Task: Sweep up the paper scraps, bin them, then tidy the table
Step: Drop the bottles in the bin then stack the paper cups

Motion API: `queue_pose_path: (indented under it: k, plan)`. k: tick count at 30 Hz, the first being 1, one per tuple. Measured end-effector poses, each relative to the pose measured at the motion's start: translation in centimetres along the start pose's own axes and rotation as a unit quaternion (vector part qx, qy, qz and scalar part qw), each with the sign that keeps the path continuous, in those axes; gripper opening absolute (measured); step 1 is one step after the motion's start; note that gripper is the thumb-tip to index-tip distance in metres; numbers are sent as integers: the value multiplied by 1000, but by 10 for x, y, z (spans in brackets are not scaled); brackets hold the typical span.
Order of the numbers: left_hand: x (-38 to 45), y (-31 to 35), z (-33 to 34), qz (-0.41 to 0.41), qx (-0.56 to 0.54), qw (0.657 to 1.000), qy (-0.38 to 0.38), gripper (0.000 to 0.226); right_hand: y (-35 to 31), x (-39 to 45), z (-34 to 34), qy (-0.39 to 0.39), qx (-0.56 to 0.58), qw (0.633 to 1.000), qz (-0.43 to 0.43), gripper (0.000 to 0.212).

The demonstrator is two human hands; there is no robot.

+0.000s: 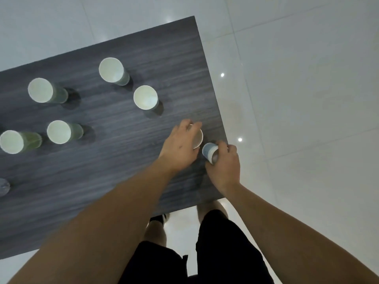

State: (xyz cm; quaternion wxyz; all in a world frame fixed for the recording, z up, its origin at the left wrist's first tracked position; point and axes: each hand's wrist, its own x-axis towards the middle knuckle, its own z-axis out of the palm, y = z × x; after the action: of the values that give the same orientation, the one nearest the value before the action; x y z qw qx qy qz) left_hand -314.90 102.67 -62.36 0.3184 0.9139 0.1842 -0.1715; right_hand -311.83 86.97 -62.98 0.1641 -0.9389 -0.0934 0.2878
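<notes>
Tidying the table (114, 193), your left hand (180, 145) grips a cup (198, 138) near its right edge while your right hand (224, 160) holds a tipped cup (209, 151); next, stack them carefully.

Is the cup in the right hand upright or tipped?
Tipped: the blue cup lies sideways in the right hand, mouth toward the left.

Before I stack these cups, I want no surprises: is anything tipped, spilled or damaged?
One cup lies tilted in the right hand near the table's right edge. The left hand grips an upright cup. Five others stand upright; no spill shows.
</notes>
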Motion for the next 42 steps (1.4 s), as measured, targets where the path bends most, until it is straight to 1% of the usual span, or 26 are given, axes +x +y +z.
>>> queue_pose_path:
  k: [2,4,5,7,9,12,14,16,18,21,23,24,25,26,28,30,32,33,35,36,37,38,39,41,42]
  plan:
    - [-2,-1,-1,-2,61,997,-41,66,-15,15,-9,18,7,1000,-2,66]
    - [-6,-6,-1,-41,74,995,-53,65,-34,30,-18,61,7,998,-17,66]
    - [-9,-11,0,-63,63,995,-55,65,-47,36,-22,79,9,996,-37,66]
    - [-21,-25,-1,-109,14,992,-57,62,-78,45,-27,89,11,991,-100,65]
    - [-39,-45,-3,-156,-37,986,-47,55,-115,49,-24,84,20,980,-178,63]
    - [-70,-80,-12,-207,-51,977,-32,53,-171,56,-10,62,25,965,-254,61]
    - [-87,-100,-26,-217,-52,974,22,48,-196,62,6,38,-48,961,-270,62]
    - [-100,-116,-46,-221,-30,970,94,42,-212,65,24,5,-120,962,-245,66]
    - [-111,-130,-71,-231,-14,958,171,43,-224,63,42,-21,-139,965,-221,66]
    - [-122,-155,-111,-251,-25,916,311,47,-236,52,70,-81,-184,958,-203,59]
    - [-124,-177,-136,-273,-33,881,385,48,-241,40,84,-75,-191,963,-172,57]
    - [-124,-188,-146,-286,-40,867,405,49,-243,35,90,-66,-182,968,-161,56]
    - [-123,-200,-154,-296,-46,860,412,49,-247,29,94,-64,-170,970,-159,55]
    - [-122,-211,-159,-303,-48,861,407,51,-250,23,96,-67,-156,971,-167,53]
    - [-117,-231,-161,-306,-41,879,363,53,-261,14,96,-56,-117,974,-185,55]
    - [-113,-246,-154,-300,-22,911,281,54,-275,12,89,3,-47,979,-198,61]
    - [-110,-260,-142,-284,-16,939,194,53,-297,19,78,86,16,969,-229,63]
    - [-109,-265,-136,-273,-25,949,155,52,-309,26,73,120,30,962,-243,62]
    - [-107,-274,-127,-250,-35,962,104,52,-331,47,63,159,10,954,-254,60]
    - [-105,-276,-126,-245,-32,964,95,51,-339,59,60,164,-28,954,-249,59]
    - [-103,-276,-127,-245,-35,964,98,50,-345,70,60,156,-77,955,-239,59]
    - [-101,-275,-131,-250,-43,961,113,48,-348,81,62,132,-122,958,-223,59]
    - [-98,-272,-137,-258,-51,954,144,45,-349,90,65,95,-153,963,-200,60]
    - [-94,-263,-154,-263,-60,930,248,44,-348,103,74,27,-156,976,-147,62]
    - [-90,-259,-164,-259,-67,912,310,45,-348,107,80,19,-151,979,-137,62]
